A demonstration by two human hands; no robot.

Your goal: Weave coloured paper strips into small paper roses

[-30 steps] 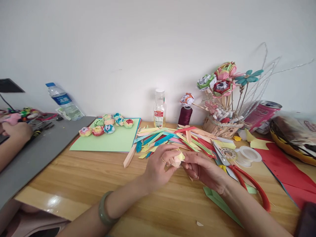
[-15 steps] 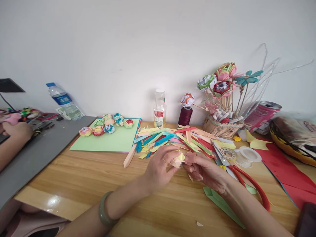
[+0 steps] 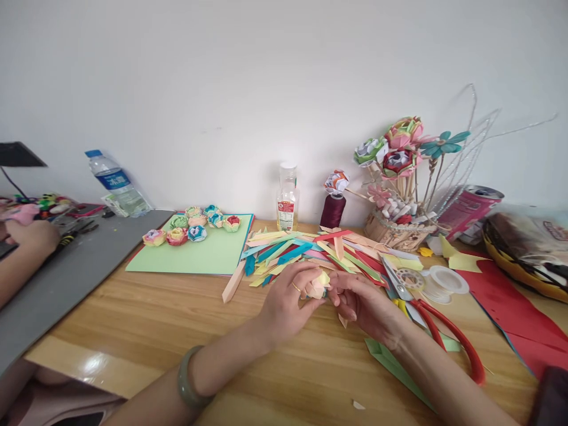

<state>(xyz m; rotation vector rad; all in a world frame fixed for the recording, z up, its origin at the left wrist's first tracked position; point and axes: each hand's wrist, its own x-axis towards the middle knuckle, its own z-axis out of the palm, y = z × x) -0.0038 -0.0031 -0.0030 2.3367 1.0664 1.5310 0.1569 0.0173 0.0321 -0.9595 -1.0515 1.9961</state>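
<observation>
I have two hands working at mid-tabletop [image 3: 177, 331], and one flower [image 3: 317, 287] between them, raised just in front of the strips. The left hand [image 3: 288, 302] is curled around it, holding it; the right hand [image 3: 361, 305] is narrow, fingertips bunched at the flower's right side, though whether they grip a petal I cannot tell.

Toward the tabletop's back edge I count one bottle [image 3: 287, 204], one cone of thread [image 3: 332, 210] and one basket [image 3: 394, 232] bearing three large paper blooms [image 3: 399, 161]. Toward the left edge, one green sheet [image 3: 213, 254] carries eight or nine small rosettes [image 3: 176, 236]; the rear ones overlap, so I can't settle the number. The strips [image 3: 297, 251] lie in one heap, too tangled for me to count. Toward the right edge I get one pair of scissors [image 3: 457, 328], blades apart, and one white spool [image 3: 446, 281]. A single co-worker's hand [image 3: 38, 236] shows over the gray mat [image 3: 102, 260].

The flower looks small and rounded, pale peach folds facing me, yellow at the top, a little blue-green low on its right; fingers hide the rest.
</observation>
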